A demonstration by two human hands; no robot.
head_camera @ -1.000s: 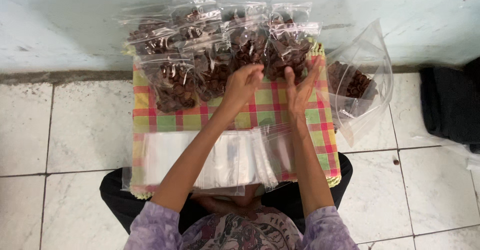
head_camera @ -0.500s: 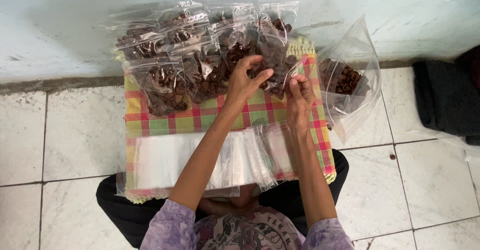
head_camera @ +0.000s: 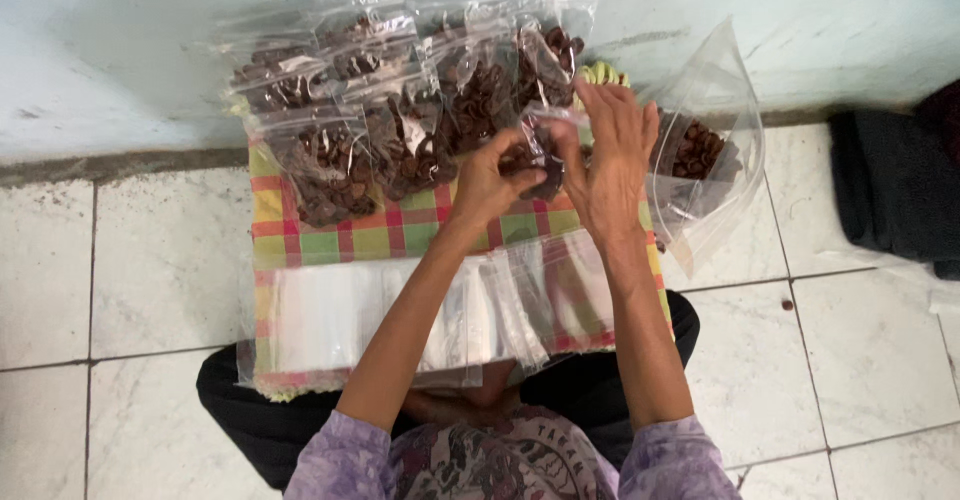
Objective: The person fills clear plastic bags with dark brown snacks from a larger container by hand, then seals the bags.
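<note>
A small clear bag of brown pieces (head_camera: 533, 156) is held between my two hands above a checked cloth (head_camera: 340, 235). My left hand (head_camera: 492, 182) grips its lower left side with curled fingers. My right hand (head_camera: 612, 160) holds its right side, fingers spread upward along the top edge. Behind them, several filled clear bags (head_camera: 400, 110) lie in overlapping rows against the wall. A stack of empty clear bags (head_camera: 330, 315) lies on the near part of the cloth, over my lap.
A large open clear bag with brown pieces (head_camera: 700, 155) stands at the right edge of the cloth. A dark bundle of fabric (head_camera: 900, 190) lies on the white floor tiles at far right. A pale wall runs along the back.
Both hands have lifted one small filled bag off the rows and pulled it toward me. My right hand moved from the pile to the bag's top right edge.
</note>
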